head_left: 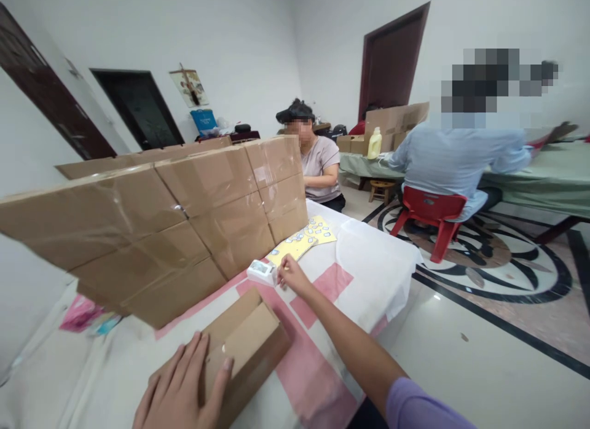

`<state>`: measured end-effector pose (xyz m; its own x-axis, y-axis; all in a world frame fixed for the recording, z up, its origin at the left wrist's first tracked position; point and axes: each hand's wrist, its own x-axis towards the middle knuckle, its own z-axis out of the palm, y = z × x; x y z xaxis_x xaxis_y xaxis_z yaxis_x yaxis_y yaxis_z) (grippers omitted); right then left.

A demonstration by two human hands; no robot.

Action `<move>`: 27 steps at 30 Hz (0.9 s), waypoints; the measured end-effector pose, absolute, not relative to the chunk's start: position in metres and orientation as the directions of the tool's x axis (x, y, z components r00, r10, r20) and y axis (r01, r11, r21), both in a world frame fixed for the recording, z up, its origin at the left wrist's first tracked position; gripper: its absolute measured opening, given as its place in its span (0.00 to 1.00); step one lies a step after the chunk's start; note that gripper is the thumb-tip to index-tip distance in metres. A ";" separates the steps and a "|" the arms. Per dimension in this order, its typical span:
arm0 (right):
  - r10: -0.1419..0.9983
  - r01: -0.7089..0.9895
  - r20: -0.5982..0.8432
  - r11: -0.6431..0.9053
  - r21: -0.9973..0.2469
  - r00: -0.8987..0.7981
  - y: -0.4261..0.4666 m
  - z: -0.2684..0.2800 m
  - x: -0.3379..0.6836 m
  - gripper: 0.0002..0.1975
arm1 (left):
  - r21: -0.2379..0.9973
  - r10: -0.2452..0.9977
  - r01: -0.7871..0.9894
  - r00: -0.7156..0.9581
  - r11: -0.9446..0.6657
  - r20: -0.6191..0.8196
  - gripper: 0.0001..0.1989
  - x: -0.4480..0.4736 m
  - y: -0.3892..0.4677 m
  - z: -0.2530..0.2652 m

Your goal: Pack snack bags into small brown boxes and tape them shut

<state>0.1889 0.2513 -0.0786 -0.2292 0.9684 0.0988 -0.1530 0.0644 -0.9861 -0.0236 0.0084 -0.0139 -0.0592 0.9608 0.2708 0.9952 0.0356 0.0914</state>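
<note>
Head view: the left hand (177, 383) lies spread on a long, brown cardboard box (251, 337), probably steadying it on the pink-and-white cloth (306, 373) — the right hand (291, 276) curls beside a small, white box (261, 272); whether it's pinching anything, I cannot tell.

Red chair (434, 206), yellow bottle (375, 144), stool (381, 184)

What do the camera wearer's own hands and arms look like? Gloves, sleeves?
Bare left hand, no glove; left forearm out of frame. Bare right hand, also gloveless. Right forearm uncovered, no watch visible; plain lavender fabric sleeve above.
</note>
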 end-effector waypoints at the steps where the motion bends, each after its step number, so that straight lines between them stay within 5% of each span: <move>1: 0.965 -0.177 0.126 0.086 -0.980 -0.229 0.244 -0.065 0.192 0.10 | 0.103 0.943 0.990 -0.127 0.099 0.309 0.30 -0.019 0.007 -0.007; 4: 0.874 -0.340 0.410 0.315 -0.886 -0.261 0.209 -0.014 0.202 0.11 | 0.100 0.897 0.982 -0.186 0.159 0.400 0.30 -0.001 0.008 0.019; 8: 0.689 -0.399 0.608 0.467 -0.789 -0.394 0.148 0.047 0.209 0.08 | 0.232 0.802 0.969 -0.075 -0.081 0.593 0.18 0.022 0.019 0.066; 12: 0.539 -0.307 0.684 0.628 -0.716 -0.492 0.105 0.069 0.204 0.05 | 0.460 0.750 0.815 -0.048 -0.353 0.660 0.11 0.042 0.030 0.097; 16: 0.584 -0.156 0.653 0.676 -0.720 -0.482 0.103 0.063 0.198 0.10 | 0.274 0.542 0.898 -0.048 -0.343 0.839 0.04 0.045 0.027 0.098; 18: 0.595 -0.016 0.639 0.726 -0.688 -0.488 0.113 0.055 0.196 0.17 | 0.309 0.478 0.902 -0.138 -0.301 0.868 0.04 0.038 0.021 0.096; 22: 0.499 0.256 0.547 0.849 -0.462 -0.671 0.133 0.037 0.191 0.18 | 0.619 0.733 0.747 -0.279 -0.241 0.621 0.08 0.011 0.017 0.100; 27: 0.510 0.323 0.419 0.838 -0.441 -0.751 0.137 0.019 0.183 0.18 | 0.690 0.987 0.720 -0.039 -0.081 0.157 0.14 -0.017 0.035 0.088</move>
